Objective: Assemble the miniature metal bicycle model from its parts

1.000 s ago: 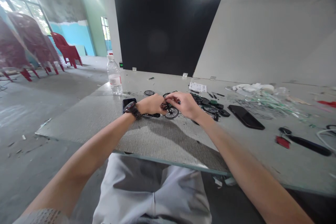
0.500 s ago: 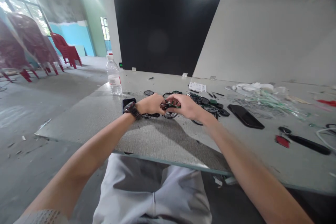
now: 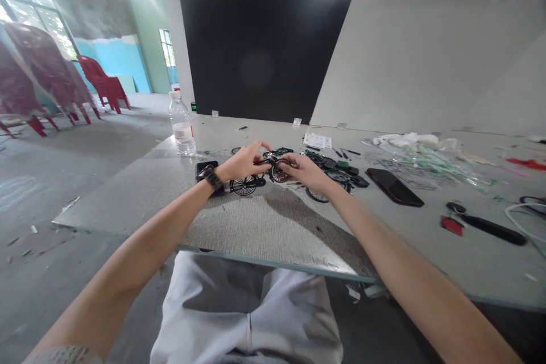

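Observation:
A small black model bicycle [image 3: 260, 181] stands on the table in front of me, its rear wheel low at the left and its front wheel [image 3: 281, 171] at the right. My left hand [image 3: 244, 162] grips the bicycle near the handlebar, thumb along it and the index finger raised. With fingertips closed, my right hand [image 3: 307, 173] pinches the front wheel from the right side. Part of the handlebar area is hidden behind my fingers. Just beyond the hands lie green and black bicycle parts [image 3: 282, 151]. A loose wheel [image 3: 236, 150] shows partly behind my left hand.
To the right lie more bicycle parts [image 3: 336, 173], a black phone [image 3: 394, 186] and a black-handled tool [image 3: 495, 230]. Clear plastic wrapping [image 3: 443, 162] spreads farther right. A water bottle [image 3: 182, 128] stands back left; a dark device [image 3: 205, 169] lies beside my left wrist. A black panel [image 3: 268, 57] rises behind.
My hands have moved slightly apart. My right hand has shifted from the handlebar area to the front wheel, which now sits higher. My left index finger has lifted.

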A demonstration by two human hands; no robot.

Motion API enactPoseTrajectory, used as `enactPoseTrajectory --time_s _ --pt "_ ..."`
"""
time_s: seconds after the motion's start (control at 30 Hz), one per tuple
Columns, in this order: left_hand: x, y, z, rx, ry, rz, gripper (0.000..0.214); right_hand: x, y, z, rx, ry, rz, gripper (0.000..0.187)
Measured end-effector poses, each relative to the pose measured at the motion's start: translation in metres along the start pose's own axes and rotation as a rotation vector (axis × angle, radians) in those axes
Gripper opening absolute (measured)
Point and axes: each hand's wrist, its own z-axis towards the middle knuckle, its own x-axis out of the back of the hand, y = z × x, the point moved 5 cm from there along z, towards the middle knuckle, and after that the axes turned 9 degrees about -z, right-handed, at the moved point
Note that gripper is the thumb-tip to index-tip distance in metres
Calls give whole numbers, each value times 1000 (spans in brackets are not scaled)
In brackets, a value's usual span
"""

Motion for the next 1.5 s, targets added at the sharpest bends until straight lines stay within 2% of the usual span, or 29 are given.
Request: enactPoseTrajectory --time_s 0.07,0.17,0.3,0.47,0.7,0.9,0.97,1.1,1.2,1.37,1.5 --pt "0 -1 0 -26 42 -109 32 3 1 -1 -54 38 110 35" --pt "-1 -1 1 -58 77 -222 28 6 2 -1 -62 99 163 36" --pt "0 -2 1 -64 119 -249 27 7 3 -1 -26 182 185 43" --pt "3 -10 4 -35 214 -274 24 -3 1 -1 -3 181 303 56" --pt "1 -12 4 -44 230 -397 25 -7 -3 -3 -14 252 434 53" --pt "4 -7 3 5 228 -505 18 -6 -8 -5 -23 280 482 50" --pt "4 -7 4 2 216 -543 18 -6 -9 -6 -31 261 501 49" --pt "4 -10 4 -7 196 -573 20 -9 -10 -8 -82 122 572 44" --pt "4 -12 5 -20 188 -591 23 -11 -8 -9 -121 69 657 37" --pt "3 -11 5 -42 181 -578 22 -12 -2 -8 -145 39 787 24" --pt "2 -8 4 -28 178 -565 19 -10 -2 -8 -172 98 769 32"
